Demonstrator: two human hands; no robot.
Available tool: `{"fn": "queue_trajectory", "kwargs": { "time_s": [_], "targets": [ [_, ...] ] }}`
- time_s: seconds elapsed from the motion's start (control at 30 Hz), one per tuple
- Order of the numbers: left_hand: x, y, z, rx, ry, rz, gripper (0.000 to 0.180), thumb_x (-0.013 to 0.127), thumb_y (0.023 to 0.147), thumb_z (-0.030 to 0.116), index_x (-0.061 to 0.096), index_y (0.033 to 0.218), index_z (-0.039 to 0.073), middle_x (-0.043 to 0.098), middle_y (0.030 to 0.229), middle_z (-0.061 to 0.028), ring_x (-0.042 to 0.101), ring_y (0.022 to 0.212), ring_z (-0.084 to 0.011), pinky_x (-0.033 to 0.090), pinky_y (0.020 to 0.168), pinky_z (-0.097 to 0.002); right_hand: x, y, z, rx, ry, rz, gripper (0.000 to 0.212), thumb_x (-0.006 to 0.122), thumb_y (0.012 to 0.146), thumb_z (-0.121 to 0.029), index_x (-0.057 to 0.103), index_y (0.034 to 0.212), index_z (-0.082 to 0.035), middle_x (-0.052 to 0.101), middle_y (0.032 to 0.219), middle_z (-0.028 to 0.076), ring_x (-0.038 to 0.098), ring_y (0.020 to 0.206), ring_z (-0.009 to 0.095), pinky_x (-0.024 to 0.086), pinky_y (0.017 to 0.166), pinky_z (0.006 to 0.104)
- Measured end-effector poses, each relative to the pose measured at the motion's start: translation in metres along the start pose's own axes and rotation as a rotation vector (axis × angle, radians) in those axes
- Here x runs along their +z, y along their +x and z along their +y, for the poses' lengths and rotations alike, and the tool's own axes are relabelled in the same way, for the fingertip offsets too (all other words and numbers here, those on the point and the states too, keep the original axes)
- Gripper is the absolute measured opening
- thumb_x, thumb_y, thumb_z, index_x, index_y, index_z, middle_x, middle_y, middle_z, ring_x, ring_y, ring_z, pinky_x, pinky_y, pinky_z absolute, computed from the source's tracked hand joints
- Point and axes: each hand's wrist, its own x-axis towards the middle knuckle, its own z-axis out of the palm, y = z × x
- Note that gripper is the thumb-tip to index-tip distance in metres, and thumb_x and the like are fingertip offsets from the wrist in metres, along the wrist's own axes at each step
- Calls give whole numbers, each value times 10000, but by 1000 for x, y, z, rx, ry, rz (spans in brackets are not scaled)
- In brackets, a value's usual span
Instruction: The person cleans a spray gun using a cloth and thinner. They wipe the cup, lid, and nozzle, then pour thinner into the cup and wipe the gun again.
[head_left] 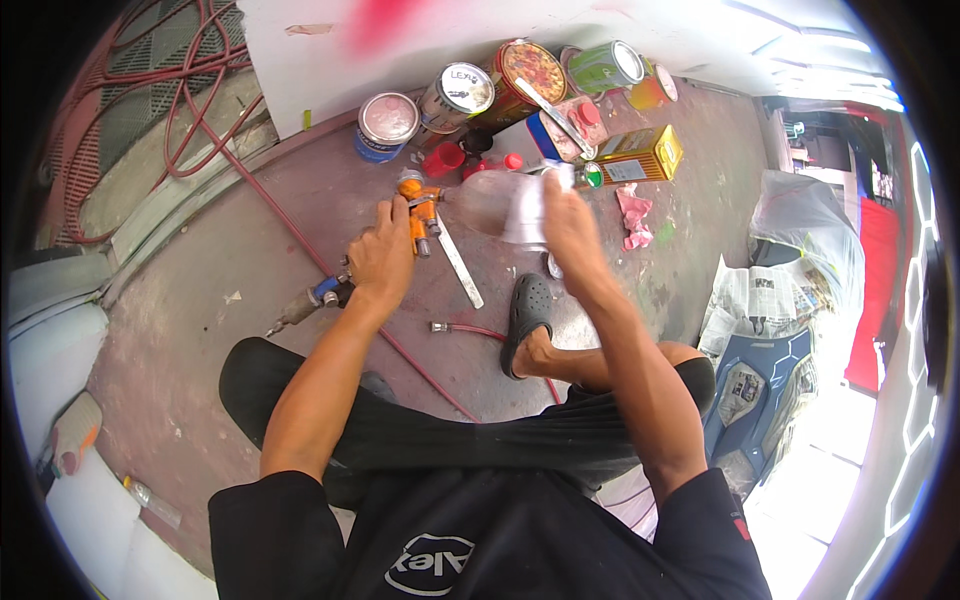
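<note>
Grips the orange spray gun in the left hand, with fingers closed about the rear of the body. Clasps a white wipe in the right hand, against a transparent cup at the gun's front. Blurs at this point: cannot tell cloth from paper, nor a joined cup from a separate one. Holds the gun over the floor, ahead of the folded legs. Shows a silver fitting with a blue ring just beside the left wrist; cannot tell attached from loose.

Includes near the gun, on the floor, a flat metal strip and a red hose. Shows a reddish-brown to grey, stained and scuffed surface, with a grey clog planted on it, worn on a foot. Carries further out a row of paint cans, a yellow tin, a red cup and a crumpled pink cloth.

Borders the cans with a white wall, marked by a red patch. Extends at left to coiled hose over dark grating. Includes at right newspaper-masked panels, plastic sheeting, a red panel and bright hexagonal lights.
</note>
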Motion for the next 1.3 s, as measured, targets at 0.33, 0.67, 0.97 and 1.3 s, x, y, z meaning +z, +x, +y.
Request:
{"fn": "queue_trajectory", "kwargs": {
  "time_s": [0.33, 0.67, 0.97, 1.3],
  "targets": [
    [-12, -17, -11, 121, -481, -106, 349, 709, 954, 133, 722, 1302, 142, 753, 1128, -164, 730, 988, -466, 558, 828, -584, -3, -52, -25, -634, -372, -15, 182, 758, 996, -159, 655, 1037, -15, 730, 913, 228, 746, 842, 434, 564, 701, 517],
    [-33, -25, -16, 195, -357, -372, 413, 656, 926, 59, 728, 1329, 119, 771, 1085, -212, 739, 987, -461, 557, 834, -572, -64, -36, 9, -1319, -439, -230, 385, 836, 739, -145, 705, 1087, -50, 707, 1056, 140, 704, 1017, 354, 583, 833, 466],
    [1, -21, 1, -16, -368, 18, 408, 666, 975, 86, 682, 1383, 110, 761, 1185, -194, 737, 1012, -461, 565, 853, -533, 22, -38, -54, -382, -388, 204, 354, 713, 1059, -338, 646, 973, -2, 681, 708, 226, 721, 723, 458, 534, 628, 544],
    [-49, -7, -41, 319, -451, -673, 628, 677, 809, -37, 779, 1374, 217, 782, 988, -199, 758, 893, -379, 556, 794, -442, -130, -38, -46, -1706, -528, -391, 423, 786, 804, -178, 684, 1201, -72, 690, 1120, 101, 662, 998, 308, 579, 906, 461]
  ]
}}
